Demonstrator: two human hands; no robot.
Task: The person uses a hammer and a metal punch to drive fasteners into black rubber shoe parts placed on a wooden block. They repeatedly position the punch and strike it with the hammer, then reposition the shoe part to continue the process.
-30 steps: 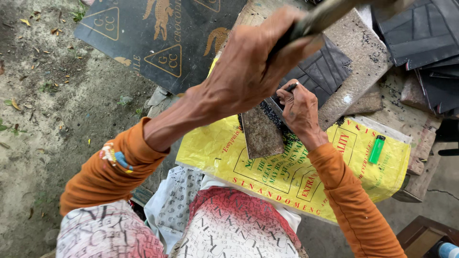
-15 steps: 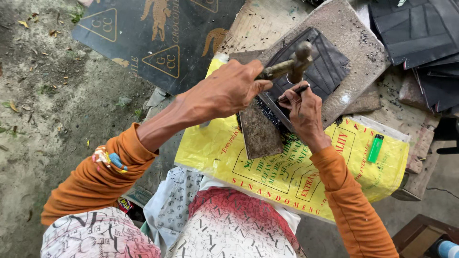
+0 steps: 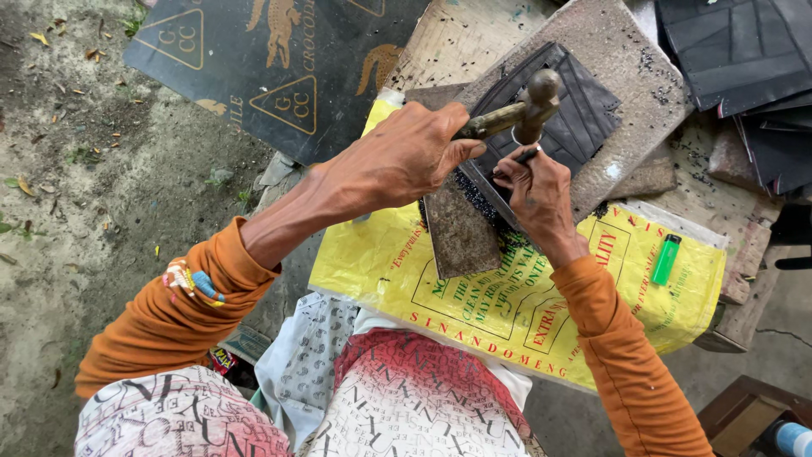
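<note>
Left hand (image 3: 397,161): fist closed, knuckles up, forearm stretched forward.
Right hand (image 3: 537,190): fingertips pinched together, just beside left hand, wrist bent down.

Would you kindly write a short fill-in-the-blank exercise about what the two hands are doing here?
1. The left hand grips the handle of a ____.
2. The right hand pinches a thin dark punch against the ____-coloured ribbed sheet.
3. On the yellow sack, right of the right sleeve, lies a green ____.

Missing words: hammer; black; lighter
</note>
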